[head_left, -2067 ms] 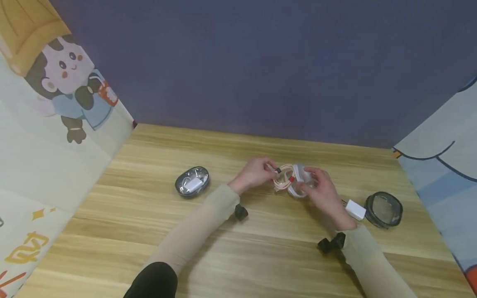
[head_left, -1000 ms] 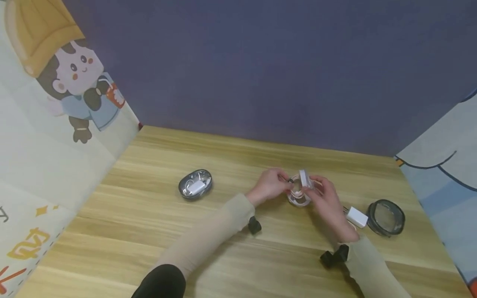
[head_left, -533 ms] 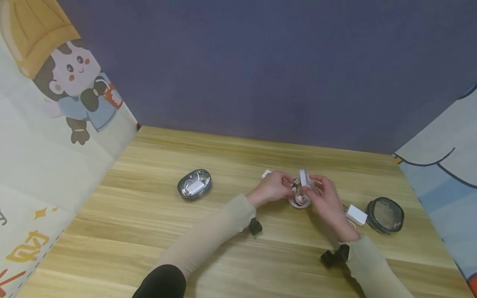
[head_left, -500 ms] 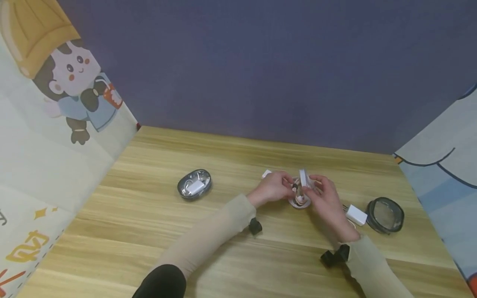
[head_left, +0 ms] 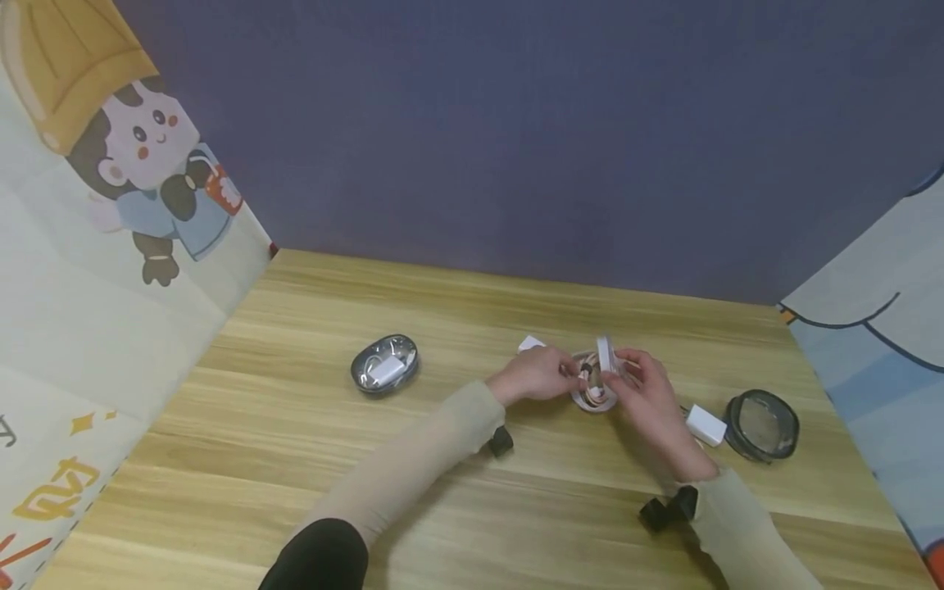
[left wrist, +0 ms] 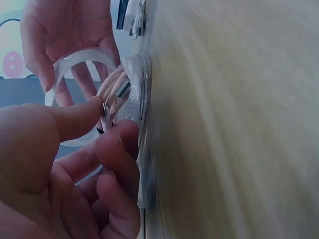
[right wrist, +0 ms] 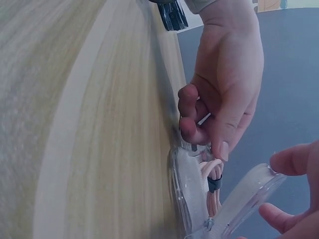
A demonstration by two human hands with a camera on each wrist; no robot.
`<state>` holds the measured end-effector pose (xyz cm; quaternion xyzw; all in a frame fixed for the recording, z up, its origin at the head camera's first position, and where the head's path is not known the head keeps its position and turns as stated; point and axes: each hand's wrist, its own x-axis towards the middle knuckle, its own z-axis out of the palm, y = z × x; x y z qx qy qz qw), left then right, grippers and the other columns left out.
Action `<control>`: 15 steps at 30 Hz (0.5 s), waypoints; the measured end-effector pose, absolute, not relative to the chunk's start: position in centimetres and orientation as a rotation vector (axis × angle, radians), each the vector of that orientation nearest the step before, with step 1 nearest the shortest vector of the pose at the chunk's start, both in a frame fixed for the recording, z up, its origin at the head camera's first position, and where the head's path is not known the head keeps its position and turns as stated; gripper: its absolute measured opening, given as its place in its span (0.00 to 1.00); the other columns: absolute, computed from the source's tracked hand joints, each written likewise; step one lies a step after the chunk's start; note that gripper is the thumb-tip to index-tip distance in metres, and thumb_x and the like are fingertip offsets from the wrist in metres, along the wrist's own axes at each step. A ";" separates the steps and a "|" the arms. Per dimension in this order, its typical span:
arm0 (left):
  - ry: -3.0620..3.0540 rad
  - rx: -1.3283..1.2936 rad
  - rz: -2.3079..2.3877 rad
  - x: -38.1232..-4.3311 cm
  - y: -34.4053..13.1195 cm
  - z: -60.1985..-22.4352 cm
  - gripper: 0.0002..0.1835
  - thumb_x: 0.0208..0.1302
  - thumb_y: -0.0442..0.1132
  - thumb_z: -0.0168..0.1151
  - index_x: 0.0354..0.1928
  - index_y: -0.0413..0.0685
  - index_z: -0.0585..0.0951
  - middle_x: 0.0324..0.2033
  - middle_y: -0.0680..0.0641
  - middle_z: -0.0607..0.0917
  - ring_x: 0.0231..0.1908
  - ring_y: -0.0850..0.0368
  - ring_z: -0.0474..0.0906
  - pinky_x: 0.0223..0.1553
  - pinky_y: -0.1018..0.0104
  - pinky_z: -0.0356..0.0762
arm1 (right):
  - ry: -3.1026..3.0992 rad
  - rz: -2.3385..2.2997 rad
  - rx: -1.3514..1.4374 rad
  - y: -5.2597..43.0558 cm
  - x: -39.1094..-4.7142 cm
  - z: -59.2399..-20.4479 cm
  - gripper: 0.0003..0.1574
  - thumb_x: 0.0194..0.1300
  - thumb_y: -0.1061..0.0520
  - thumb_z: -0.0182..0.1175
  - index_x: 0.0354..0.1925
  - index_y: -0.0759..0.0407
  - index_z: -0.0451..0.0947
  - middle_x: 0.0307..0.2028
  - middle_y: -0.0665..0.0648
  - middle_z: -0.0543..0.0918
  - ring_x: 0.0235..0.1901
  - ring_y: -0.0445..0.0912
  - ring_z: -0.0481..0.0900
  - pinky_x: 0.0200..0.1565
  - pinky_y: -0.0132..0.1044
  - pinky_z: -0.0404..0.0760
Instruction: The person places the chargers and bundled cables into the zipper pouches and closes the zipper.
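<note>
As the right hand (head_left: 655, 406) grips the raised lid (right wrist: 251, 194) of a clear, round plastic case (right wrist: 189, 184), the left hand (head_left: 537, 374) pinches the coiled pale-pink cable (left wrist: 112, 89) inside; best keep those loops flat!

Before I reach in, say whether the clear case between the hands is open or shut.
The clear case is open: the right hand holds its lid tilted up from the base, with the coiled cable showing between.
</note>
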<state>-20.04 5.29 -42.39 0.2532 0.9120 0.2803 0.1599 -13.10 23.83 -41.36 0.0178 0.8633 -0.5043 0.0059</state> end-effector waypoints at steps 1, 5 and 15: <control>2.609 0.733 0.786 -20.1 5.2 -42.3 0.12 0.67 0.56 0.63 0.40 0.59 0.87 0.29 0.59 0.84 0.30 0.63 0.77 0.32 0.71 0.73 | 2.700 -1.578 0.054 23.9 -13.1 -41.3 0.35 0.73 0.51 0.58 0.67 0.70 0.60 0.70 0.75 0.53 0.69 0.69 0.58 0.67 0.58 0.64; 2.605 0.734 0.809 -20.1 5.0 -42.2 0.12 0.66 0.56 0.64 0.31 0.60 0.85 0.21 0.59 0.81 0.24 0.62 0.75 0.28 0.70 0.71 | 2.688 -1.570 0.068 24.0 -13.0 -41.0 0.35 0.74 0.50 0.56 0.68 0.69 0.59 0.70 0.74 0.53 0.69 0.69 0.58 0.67 0.60 0.64; 2.491 0.708 1.016 -19.9 4.1 -41.8 0.08 0.66 0.51 0.66 0.34 0.57 0.83 0.20 0.54 0.84 0.19 0.61 0.79 0.24 0.69 0.75 | 2.670 -1.568 0.118 23.9 -12.7 -40.9 0.36 0.73 0.50 0.57 0.68 0.68 0.58 0.71 0.74 0.53 0.69 0.68 0.58 0.66 0.60 0.65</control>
